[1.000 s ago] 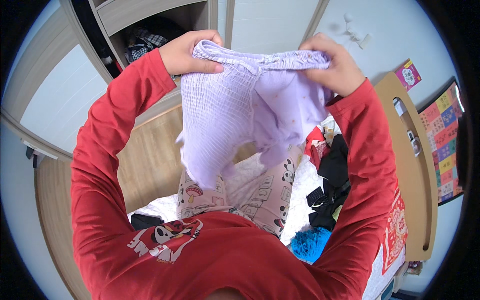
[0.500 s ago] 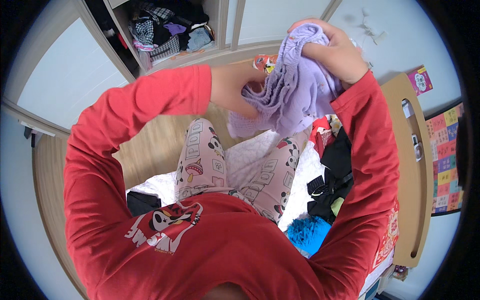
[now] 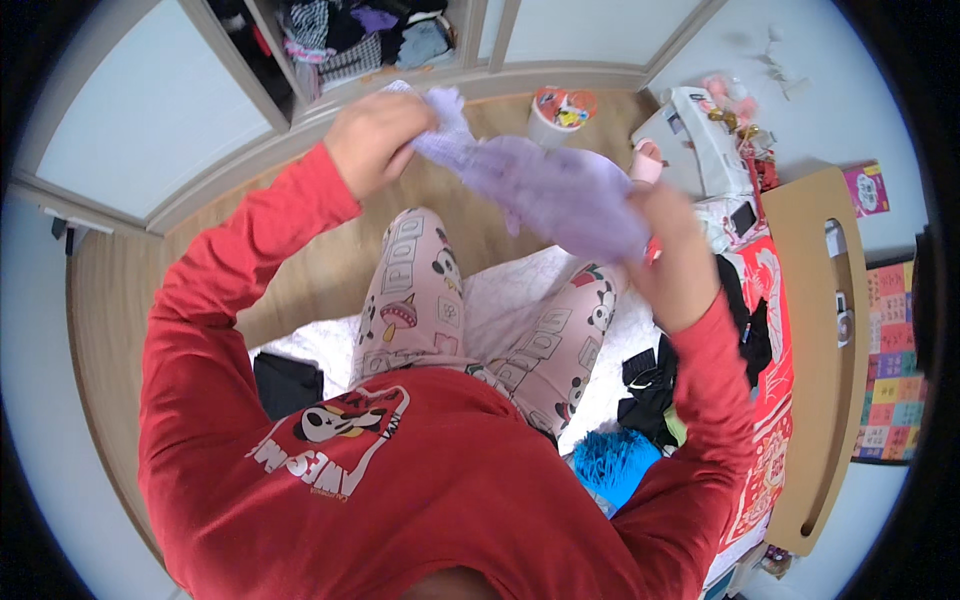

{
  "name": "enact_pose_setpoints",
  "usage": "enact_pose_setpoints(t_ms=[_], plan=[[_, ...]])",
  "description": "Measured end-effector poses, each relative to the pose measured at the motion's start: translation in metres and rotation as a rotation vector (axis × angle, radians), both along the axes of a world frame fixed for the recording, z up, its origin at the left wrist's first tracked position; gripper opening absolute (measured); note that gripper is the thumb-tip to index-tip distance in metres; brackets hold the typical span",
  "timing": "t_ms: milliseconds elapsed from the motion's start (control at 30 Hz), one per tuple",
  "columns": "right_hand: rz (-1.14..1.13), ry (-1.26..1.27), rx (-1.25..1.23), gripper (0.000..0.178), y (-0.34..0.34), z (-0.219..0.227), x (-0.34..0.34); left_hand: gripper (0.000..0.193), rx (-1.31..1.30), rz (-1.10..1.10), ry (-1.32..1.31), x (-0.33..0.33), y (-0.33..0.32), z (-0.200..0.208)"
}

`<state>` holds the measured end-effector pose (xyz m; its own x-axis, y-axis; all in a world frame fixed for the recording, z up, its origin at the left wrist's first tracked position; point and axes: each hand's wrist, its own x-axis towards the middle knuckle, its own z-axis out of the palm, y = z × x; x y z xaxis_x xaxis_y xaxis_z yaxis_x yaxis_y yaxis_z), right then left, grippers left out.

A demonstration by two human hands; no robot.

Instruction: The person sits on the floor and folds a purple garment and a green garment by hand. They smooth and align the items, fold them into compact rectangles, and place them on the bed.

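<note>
A: Biggest first, please.
B: The wardrobe [image 3: 170,110], along the far side, cut off by the picture's far edge. Nearer comes the red top [image 3: 430,490], then the patterned trousers [image 3: 550,355] over a white cover [image 3: 505,290].
A: And the lilac garment [image 3: 560,195]?
B: In the air, beyond the knees, strung slantwise between the hands — its left end farther off, its right end nearer.
A: How is it gripped?
B: The left hand [image 3: 378,135] is clamped on the left end; a little cloth pokes out past the fist's far side, and the bulk runs off to the right. The right hand [image 3: 672,250] is closed on the opposite end.
A: Are all the fingers clear?
B: No — the right hand is blurred, its fingertips hard to make out, and the garment's middle is smeared too.
A: Anything smaller?
B: A blue fringed item [image 3: 615,465], near right, partly hidden by the right sleeve.
</note>
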<state>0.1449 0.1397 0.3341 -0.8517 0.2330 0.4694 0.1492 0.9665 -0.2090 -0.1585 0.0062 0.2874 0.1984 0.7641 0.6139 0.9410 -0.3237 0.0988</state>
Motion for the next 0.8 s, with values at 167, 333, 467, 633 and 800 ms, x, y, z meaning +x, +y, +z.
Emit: enact_pose_setpoints(t_ms=[167, 333, 467, 633, 800], plan=[[-0.019, -0.42, -0.666, 0.039, -0.09, -0.113, 0.009, 0.015, -0.135, 0.342, -0.145, 0.025, -0.082, -0.117], [0.027, -0.295, -1.226, 0.043, -0.138, -0.212, -0.015, 0.07, -1.22, 0.514, -2.278, 0.097, -0.143, -0.195], [0.032, -0.413, -1.501, 0.047, -0.159, -0.21, -0.029, 0.045, -0.783, -0.045, -2.385, 0.139, -0.146, -0.203], [-0.143, -0.348, -1.318, 0.032, -0.152, -0.233, -0.037, 0.037, -0.604, 0.023, -2.496, 0.138, -0.138, -0.195], [-0.335, 0.186, -0.915, 0.016, -0.04, -0.192, -0.034, 0.029, -0.55, 0.098, -1.854, 0.041, -0.126, -0.172]])
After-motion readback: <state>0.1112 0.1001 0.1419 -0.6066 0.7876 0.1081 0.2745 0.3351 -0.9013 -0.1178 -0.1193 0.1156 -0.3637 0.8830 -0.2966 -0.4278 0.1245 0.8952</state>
